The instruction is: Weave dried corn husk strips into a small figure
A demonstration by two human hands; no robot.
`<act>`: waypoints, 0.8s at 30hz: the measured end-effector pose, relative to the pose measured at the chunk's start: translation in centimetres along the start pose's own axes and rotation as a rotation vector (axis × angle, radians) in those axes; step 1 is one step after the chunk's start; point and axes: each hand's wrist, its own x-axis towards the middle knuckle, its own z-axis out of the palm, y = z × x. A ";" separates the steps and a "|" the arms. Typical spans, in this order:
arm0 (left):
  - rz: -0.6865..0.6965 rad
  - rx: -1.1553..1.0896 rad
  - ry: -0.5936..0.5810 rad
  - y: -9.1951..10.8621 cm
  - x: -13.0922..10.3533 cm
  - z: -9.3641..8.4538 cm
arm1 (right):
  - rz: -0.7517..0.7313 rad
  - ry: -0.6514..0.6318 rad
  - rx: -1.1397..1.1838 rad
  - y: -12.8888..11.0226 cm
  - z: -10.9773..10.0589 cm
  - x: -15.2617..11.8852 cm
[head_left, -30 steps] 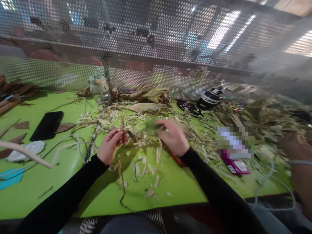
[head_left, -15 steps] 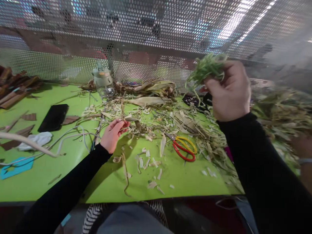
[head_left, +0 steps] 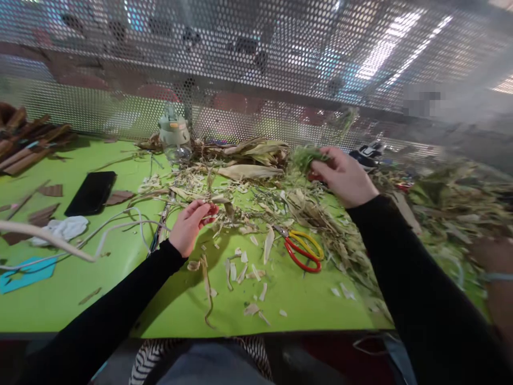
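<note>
Above the littered table, my right hand (head_left: 342, 176) is closed on a loose tangle of thin green fibres (head_left: 303, 160), blurred by motion. My left hand (head_left: 191, 225) pinches a piece of dried corn husk (head_left: 210, 184), whose thin tied part sticks up over the fingertips. Scissors (head_left: 302, 248) with one red and one yellow handle lie between the hands, blades toward the scraps. Dried husk leaves (head_left: 248, 170) are heaped behind my left hand. Small pale husk clippings (head_left: 242, 270) are scattered in front of it.
A bottle (head_left: 175, 136) stands near the perforated metal screen (head_left: 240, 69). On the left lie a black phone (head_left: 90, 193), a crumpled white tissue (head_left: 66, 229), a cable (head_left: 100, 246), a blue tag (head_left: 30, 272) and brown strips (head_left: 30, 144). Another person's arm (head_left: 497, 272) is at the right edge.
My right hand has come down and a little left with the green fibres, from up by the screen to lower over the husks. My left hand keeps its pinch, almost unmoved.
</note>
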 end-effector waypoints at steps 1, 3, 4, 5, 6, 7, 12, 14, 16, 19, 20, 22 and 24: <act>-0.003 -0.001 -0.004 0.0 0.0 -0.1 | 0.053 0.003 0.170 -1.0 0.1 0.1; -0.009 -0.003 -0.024 -0.1 0.0 -0.4 | 0.092 -0.007 0.386 -3.2 0.2 0.3; -0.013 -0.002 -0.044 0.0 0.0 -0.4 | 0.093 -0.009 0.446 -4.3 0.2 0.2; -0.014 0.000 -0.072 0.1 0.0 -0.2 | 0.095 -0.021 0.488 -5.3 0.3 0.1; -0.009 0.003 -0.108 0.2 0.0 0.2 | 0.100 -0.043 0.518 -6.3 0.6 -0.1; 0.003 0.007 -0.148 0.4 0.1 0.8 | 0.103 -0.067 0.544 -7.1 0.9 -0.3; 0.178 0.086 -0.543 0.7 1.0 7.1 | 0.089 -0.142 0.659 -9.2 3.2 -1.2; 0.120 0.101 -0.716 0.6 1.4 9.0 | 0.081 -0.120 0.649 -9.0 3.4 -0.8; 0.039 0.076 -0.819 0.6 1.8 9.4 | 0.068 -0.039 0.625 -8.2 2.7 -0.1; -0.028 -0.002 -0.728 1.4 2.5 7.3 | 0.090 0.098 0.597 -6.5 0.3 0.6; -0.017 -0.022 -0.650 1.9 2.8 6.3 | 0.097 0.123 0.586 -5.9 -0.4 0.6; -0.002 -0.014 -0.516 3.1 3.1 4.3 | 0.119 0.150 0.564 -4.8 -1.5 0.2; 0.022 -0.029 -0.409 4.2 3.2 2.8 | 0.167 0.192 0.545 -3.7 -1.8 -0.3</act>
